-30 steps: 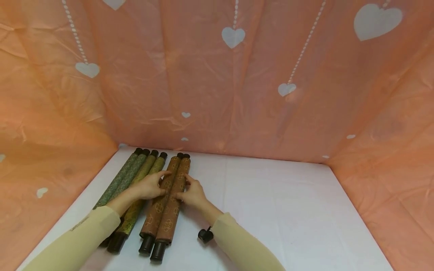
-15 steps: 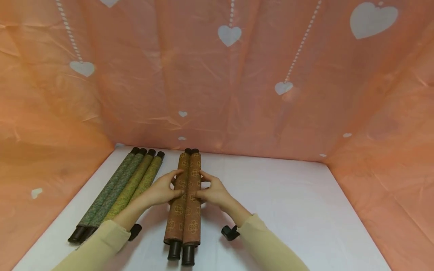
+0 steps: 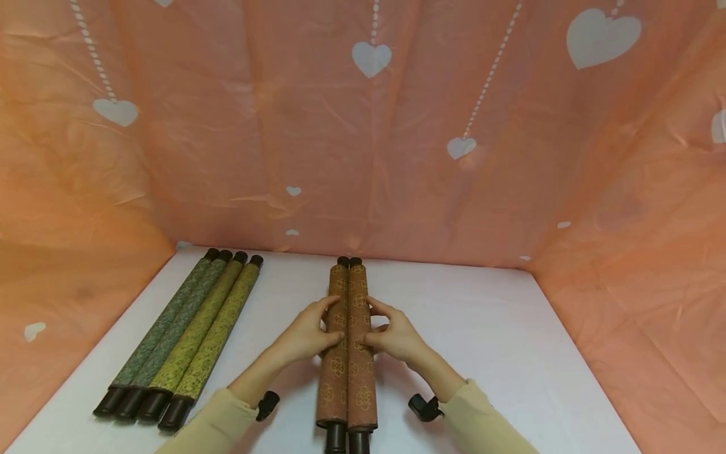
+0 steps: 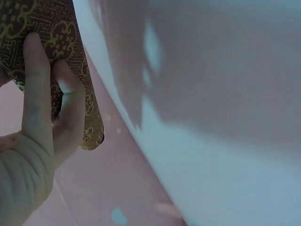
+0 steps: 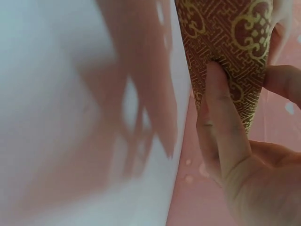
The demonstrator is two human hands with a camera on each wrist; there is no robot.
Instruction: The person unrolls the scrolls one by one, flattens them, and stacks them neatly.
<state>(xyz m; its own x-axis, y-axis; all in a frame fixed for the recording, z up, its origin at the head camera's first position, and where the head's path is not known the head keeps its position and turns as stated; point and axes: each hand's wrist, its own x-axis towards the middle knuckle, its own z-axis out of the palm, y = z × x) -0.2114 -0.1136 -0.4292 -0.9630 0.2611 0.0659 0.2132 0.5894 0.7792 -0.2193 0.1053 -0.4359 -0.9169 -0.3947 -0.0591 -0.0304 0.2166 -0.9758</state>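
- Two brown scrolls with gold floral motifs, the left brown scroll [image 3: 333, 378] and the right brown scroll [image 3: 360, 378], lie side by side and touching, over the middle of the white table [image 3: 476, 366]
- Left hand [image 3: 303, 334]: grasps the left brown scroll, thumb on its upper face
- Right hand [image 3: 401, 337]: grasps the right brown scroll in mirrored fashion
- Compared with one second earlier, the brown pair has moved rightward, away from the yellow-green scrolls [image 3: 220, 331], and now points nearly straight toward the orange backdrop [image 3: 317, 145]
- Green scrolls [image 3: 161, 321] and yellow-green scrolls, at left, now show their near ends, formerly hidden by the left sleeve [image 3: 218, 419]
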